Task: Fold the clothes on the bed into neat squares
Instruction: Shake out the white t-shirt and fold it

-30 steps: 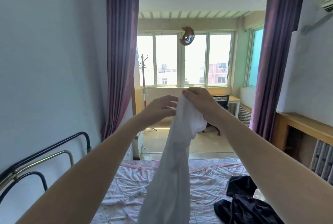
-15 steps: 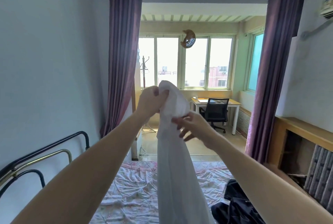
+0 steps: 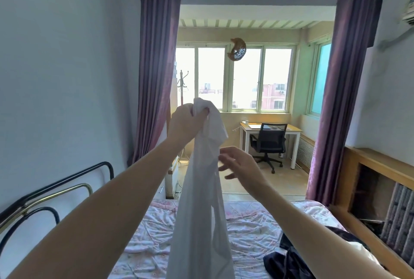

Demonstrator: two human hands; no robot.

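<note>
A white garment point(image 3: 201, 207) hangs in a long bunched column in front of me, over the bed point(image 3: 253, 229). My left hand point(image 3: 186, 121) is raised and clenched around the garment's top end. My right hand point(image 3: 240, 166) is lower and just right of the cloth, fingers spread, its fingertips beside the fabric's edge; I cannot tell whether they touch it. A dark garment point(image 3: 291, 258) lies crumpled on the bed at the lower right, partly hidden by my right forearm.
The bed has a pink floral sheet and a black and brass metal rail point(image 3: 56, 193) on its left. A wooden shelf unit point(image 3: 378, 180) runs along the right. Beyond the purple curtains point(image 3: 156, 65) stand a desk point(image 3: 268, 130) and an office chair point(image 3: 268, 142).
My right hand let go of the garment's top and dropped lower to the right with its fingers apart. My left hand took the top end and now holds it alone.
</note>
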